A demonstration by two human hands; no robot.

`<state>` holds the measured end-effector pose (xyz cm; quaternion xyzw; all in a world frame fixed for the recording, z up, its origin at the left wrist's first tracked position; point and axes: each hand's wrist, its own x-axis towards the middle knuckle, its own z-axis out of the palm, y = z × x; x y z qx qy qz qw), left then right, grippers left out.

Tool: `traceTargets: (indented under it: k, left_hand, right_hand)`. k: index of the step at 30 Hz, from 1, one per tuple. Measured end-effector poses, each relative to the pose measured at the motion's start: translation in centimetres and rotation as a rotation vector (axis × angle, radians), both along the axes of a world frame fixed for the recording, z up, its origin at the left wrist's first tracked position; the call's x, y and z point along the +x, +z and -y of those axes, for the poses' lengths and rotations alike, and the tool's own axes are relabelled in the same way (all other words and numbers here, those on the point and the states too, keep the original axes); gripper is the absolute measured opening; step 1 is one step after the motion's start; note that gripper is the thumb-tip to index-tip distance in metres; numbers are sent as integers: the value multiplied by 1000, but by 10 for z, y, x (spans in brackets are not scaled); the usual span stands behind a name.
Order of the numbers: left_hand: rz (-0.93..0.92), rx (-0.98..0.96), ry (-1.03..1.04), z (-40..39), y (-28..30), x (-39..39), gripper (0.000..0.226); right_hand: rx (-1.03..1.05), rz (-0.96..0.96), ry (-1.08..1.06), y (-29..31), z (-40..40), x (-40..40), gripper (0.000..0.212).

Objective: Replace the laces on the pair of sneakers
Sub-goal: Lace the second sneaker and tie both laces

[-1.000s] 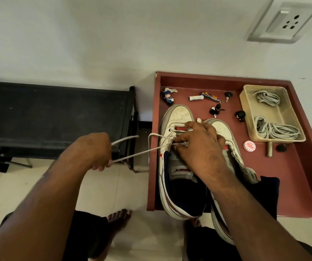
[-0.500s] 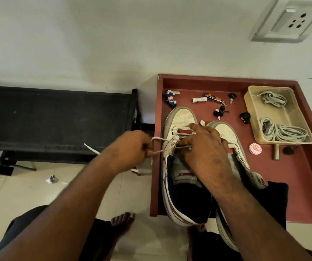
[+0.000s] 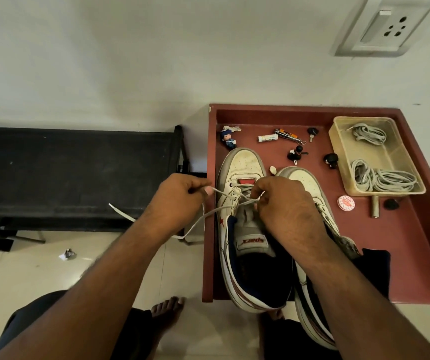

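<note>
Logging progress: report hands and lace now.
Left hand pinches white lace. Right hand grips it at left sneaker eyelets. Nothing blocking.

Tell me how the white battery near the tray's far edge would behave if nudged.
The battery is a small cylinder lying on its side, so it would probably roll. It looks light. The red tray wall would likely stop it.
</note>
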<state>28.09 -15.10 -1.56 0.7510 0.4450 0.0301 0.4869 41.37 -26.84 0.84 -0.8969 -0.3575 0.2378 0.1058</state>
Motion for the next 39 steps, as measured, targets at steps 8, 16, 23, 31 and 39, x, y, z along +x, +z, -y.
traceTargets:
  k: [8,16,23,31,39]
  left_hand:
    - [-23,-229,159,2,-20,2,30]
    - [139,-181,132,-5,12,6,11]
    - [608,-451,-50,-11,72,-9,39]
    - [888,-206,95,-21,92,-9,20]
    - [333,5,647,-65,10,-29,13]
  right_hand:
    - [9,-62,20,0,0,8,21]
    - [509,-196,48,6,2,1,6]
    - [421,-481,188,6,0,0,23]
    - [562,-811,361,18,2,-3,11]
    - [730,-769,-58,29,25,48,9]
